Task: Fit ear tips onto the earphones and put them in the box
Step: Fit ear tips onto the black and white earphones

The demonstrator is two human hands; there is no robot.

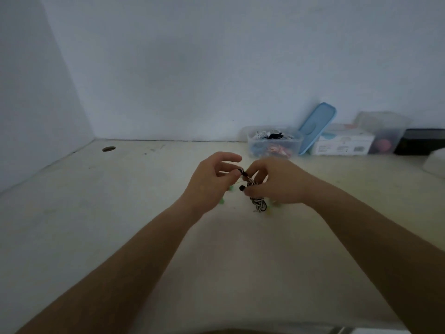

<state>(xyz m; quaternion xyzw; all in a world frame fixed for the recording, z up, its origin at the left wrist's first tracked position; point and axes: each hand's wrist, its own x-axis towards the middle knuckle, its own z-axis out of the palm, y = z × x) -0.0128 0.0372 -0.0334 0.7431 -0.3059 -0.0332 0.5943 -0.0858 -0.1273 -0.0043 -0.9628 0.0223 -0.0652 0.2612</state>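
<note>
Both hands meet over the middle of the pale table (120, 213). My left hand (212, 182) pinches one black earbud at the end of a black-and-white braided earphone cable (258, 204). My right hand (274, 182) holds the bundled cable, with the second black earbud (242, 188) poking out by its thumb. Small green ear tips (222, 201) lie on the table under and beside the hands, partly hidden. A clear plastic box (274, 141) holding several earphones stands at the back right.
A blue lid (316, 126) leans against the wall beside the clear box. A white carton (342, 143), another clear container (385, 136) and a black object (421, 141) line the back right. A round cable hole (108, 148) sits at the back left.
</note>
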